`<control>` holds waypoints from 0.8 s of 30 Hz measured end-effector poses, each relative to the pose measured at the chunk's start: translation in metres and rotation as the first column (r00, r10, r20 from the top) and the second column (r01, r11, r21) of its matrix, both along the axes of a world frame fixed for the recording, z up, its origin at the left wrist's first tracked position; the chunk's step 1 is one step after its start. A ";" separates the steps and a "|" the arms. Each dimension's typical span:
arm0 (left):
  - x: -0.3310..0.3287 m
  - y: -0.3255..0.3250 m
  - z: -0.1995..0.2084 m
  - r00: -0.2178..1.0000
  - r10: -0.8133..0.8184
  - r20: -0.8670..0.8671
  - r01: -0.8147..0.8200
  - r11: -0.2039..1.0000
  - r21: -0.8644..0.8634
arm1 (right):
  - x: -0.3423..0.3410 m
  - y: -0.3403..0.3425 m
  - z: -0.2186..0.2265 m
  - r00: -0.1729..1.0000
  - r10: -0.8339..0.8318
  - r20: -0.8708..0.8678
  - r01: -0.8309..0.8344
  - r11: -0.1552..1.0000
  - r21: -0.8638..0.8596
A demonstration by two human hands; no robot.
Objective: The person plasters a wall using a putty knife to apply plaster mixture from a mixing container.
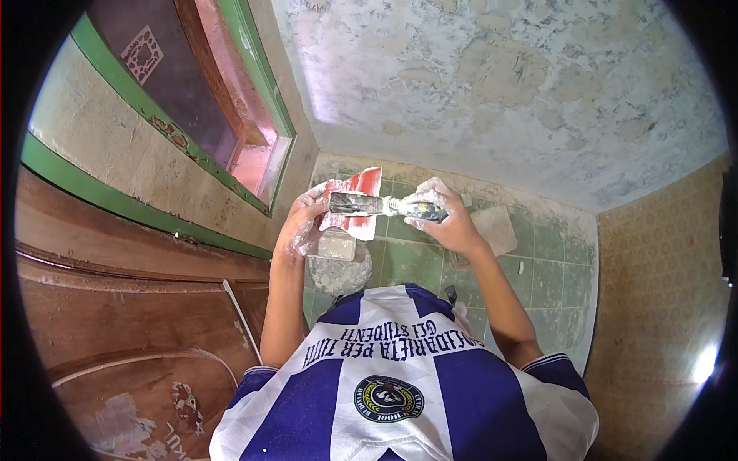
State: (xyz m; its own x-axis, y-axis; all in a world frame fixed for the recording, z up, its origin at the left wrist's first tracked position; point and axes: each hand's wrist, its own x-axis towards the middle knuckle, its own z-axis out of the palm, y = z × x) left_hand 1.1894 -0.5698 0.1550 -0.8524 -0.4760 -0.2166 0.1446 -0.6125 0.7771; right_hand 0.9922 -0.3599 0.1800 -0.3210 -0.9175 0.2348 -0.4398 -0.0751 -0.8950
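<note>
My left hand (pixel 301 221), smeared with white, grips a red flat sheet (pixel 364 183) coated in patches of white paste. Closed round the dark handle of a putty knife (pixel 355 203) is my right hand (pixel 448 218), also whitened. The knife's metal blade lies flat across the red sheet, pointing toward my left hand. Just below my left hand is a greyish rectangular piece (pixel 337 245), partly over a round tub (pixel 340 274) with a pale, crusted top. Whether that piece rests on the tub or is held, I cannot tell.
Green floor tiles (pixel 411 265) are dusted with white. A pale flat board (pixel 494 230) and a small white bit (pixel 521 266) lie right of my hands. Ahead stands a patchy plastered wall (pixel 507 92); left are a green-framed window (pixel 265 84) and brown wooden panels (pixel 146 307).
</note>
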 end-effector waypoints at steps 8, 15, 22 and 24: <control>-0.011 -0.002 0.009 0.996 0.078 0.031 -0.078 0.997 -0.008 | -0.040 0.031 -0.050 0.964 -0.265 -0.028 0.255 0.946 -0.202; -0.028 0.008 0.013 0.990 0.122 0.072 -0.114 0.988 -0.108 | -0.061 0.039 -0.042 0.945 -0.313 0.091 0.324 0.934 -0.153; -0.048 0.030 0.041 0.987 0.136 0.081 -0.127 0.986 -0.105 | -0.061 0.025 -0.041 0.977 -0.202 0.074 0.210 0.967 -0.142; -0.048 0.034 0.048 0.982 0.160 0.105 -0.148 0.983 -0.113 | -0.068 0.033 -0.053 0.980 -0.200 0.004 0.200 0.976 -0.087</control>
State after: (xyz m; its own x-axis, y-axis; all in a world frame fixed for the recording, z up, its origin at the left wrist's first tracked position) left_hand 1.1412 -0.5353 0.2033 -0.7400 -0.6245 -0.2497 0.1383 -0.5047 0.8522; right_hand 0.9240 -0.3266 0.1267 -0.4948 -0.8108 0.3128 -0.4580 -0.0625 -0.8867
